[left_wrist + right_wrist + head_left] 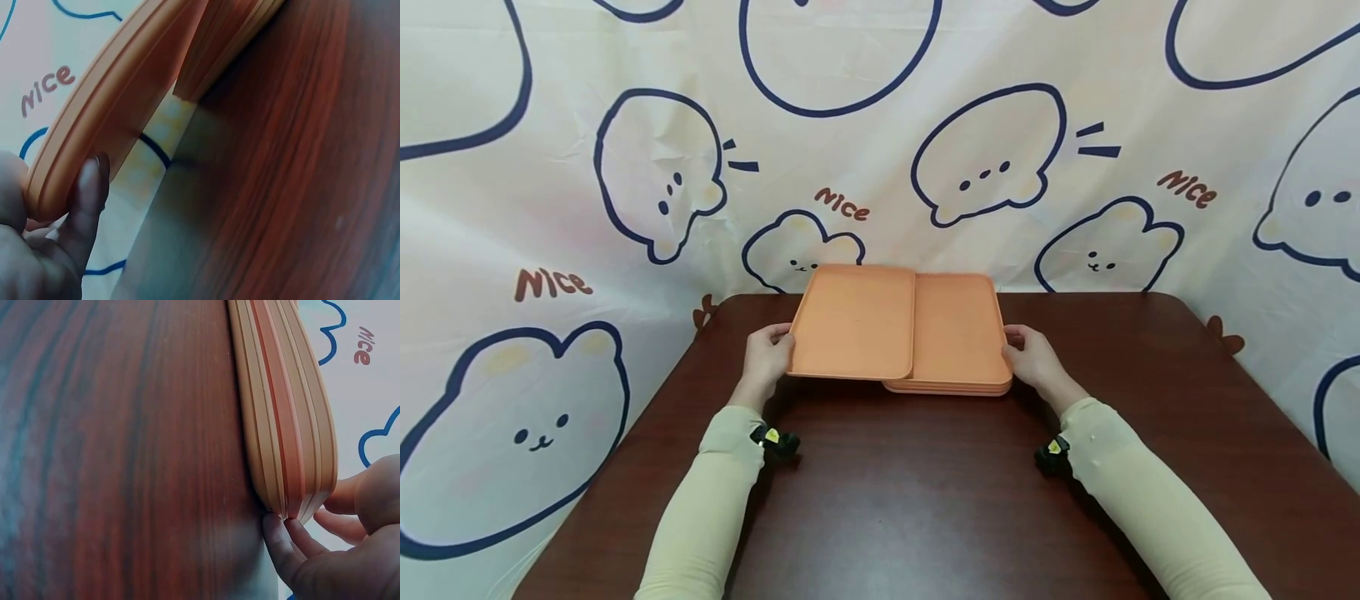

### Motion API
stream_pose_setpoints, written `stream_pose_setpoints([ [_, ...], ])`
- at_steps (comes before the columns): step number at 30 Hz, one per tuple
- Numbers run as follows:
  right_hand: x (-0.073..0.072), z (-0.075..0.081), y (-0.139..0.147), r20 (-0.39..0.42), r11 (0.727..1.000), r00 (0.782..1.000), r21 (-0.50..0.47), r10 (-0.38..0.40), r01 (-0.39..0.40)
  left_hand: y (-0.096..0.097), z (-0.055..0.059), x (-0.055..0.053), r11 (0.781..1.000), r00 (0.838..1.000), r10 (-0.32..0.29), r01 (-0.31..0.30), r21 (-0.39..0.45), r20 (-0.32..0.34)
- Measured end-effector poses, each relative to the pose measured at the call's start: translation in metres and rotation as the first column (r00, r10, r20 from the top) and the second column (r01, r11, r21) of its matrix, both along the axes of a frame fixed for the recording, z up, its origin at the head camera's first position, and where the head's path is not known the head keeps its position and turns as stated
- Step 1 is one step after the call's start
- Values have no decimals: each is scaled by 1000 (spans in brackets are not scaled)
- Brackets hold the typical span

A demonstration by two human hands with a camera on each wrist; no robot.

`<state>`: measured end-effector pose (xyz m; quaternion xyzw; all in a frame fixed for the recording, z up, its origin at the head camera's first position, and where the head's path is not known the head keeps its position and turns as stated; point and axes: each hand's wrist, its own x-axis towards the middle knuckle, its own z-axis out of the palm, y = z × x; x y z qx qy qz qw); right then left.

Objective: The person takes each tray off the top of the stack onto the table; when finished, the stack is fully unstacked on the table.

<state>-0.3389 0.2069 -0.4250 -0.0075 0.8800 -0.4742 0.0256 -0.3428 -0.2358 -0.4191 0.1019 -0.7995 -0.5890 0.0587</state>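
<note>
Orange tray (pixel 852 321), rectangular with rounded corners, lies face up at the far middle part of a dark brown wooden table (pixel 895 500), its right side overlapping a stack of matching trays (pixel 958 333) and its left side reaching out past that stack, raised off the tabletop. Its near edge runs left to right, roughly parallel to the table's far edge, and its side edges point away from the person; foreshortening makes it impossible to tell which way the long axis runs. The person's left hand (pixel 767 357) is nearly closed, pinching the tray's left rim with fingers on both faces. The right hand (pixel 1037 358) is partly closed, gripping the right edge of the stack, where the right wrist view shows several rims layered together. Both arms wear pale yellow-green sleeves (pixel 707 500). Behind hangs a cream cloth (pixel 887 142) printed with blue-outlined cartoon animals and the word "Nice".
</note>
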Motion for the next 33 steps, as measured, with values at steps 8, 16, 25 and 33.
stream_pose_setpoints([
  [8,-2,-2,0,9,1000,1000,0,-3,3,-19,-1,4,999,999,35,-35,28,2],
  [16,-1,-1,0,19,1000,1000,5,-3,3,-41,-2,8,990,992,122,-121,73,-19],
  [25,-3,-1,1,23,1000,1000,14,1,-1,-64,-4,12,986,987,158,-156,64,-23],
  [33,-2,-1,0,32,1000,999,12,-4,3,-87,-5,15,990,990,139,-139,-6,-28],
])
